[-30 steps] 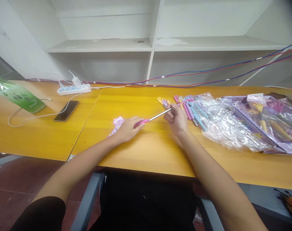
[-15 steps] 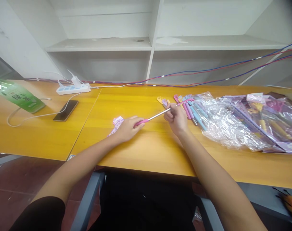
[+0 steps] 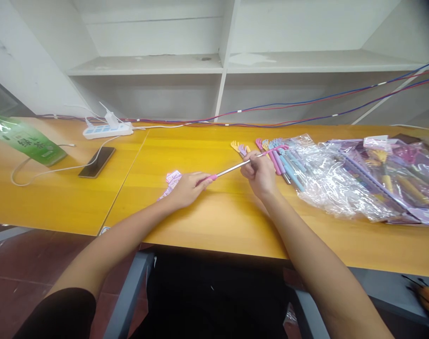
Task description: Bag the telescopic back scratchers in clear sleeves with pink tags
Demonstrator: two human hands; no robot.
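Observation:
A pink telescopic back scratcher [image 3: 231, 168] slants up to the right between my two hands, its metal rod drawn out. My left hand [image 3: 189, 188] is closed around the pink handle, with only the handle's end by the rod showing. Up near the pink claw head, my right hand [image 3: 260, 173] grips the rod. Just beyond that hand lie several more back scratchers [image 3: 287, 165] in blue, pink, purple and yellow. Pink-and-white printed paper pieces [image 3: 172, 179] rest beside my left hand, partly covered by it.
Crumpled clear plastic wrap [image 3: 336, 183] and a purple box [image 3: 412, 174] with bagged back scratchers occupy the right side. At left are a phone [image 3: 97, 162], a power strip [image 3: 108, 130] and a green bottle [image 3: 27, 141]. Cables [image 3: 278, 104] run along the back.
The two hands barely move and keep hold of the back scratcher. My left hand sits slightly farther along the handle, hiding more of it, and the claw end shows a little farther right.

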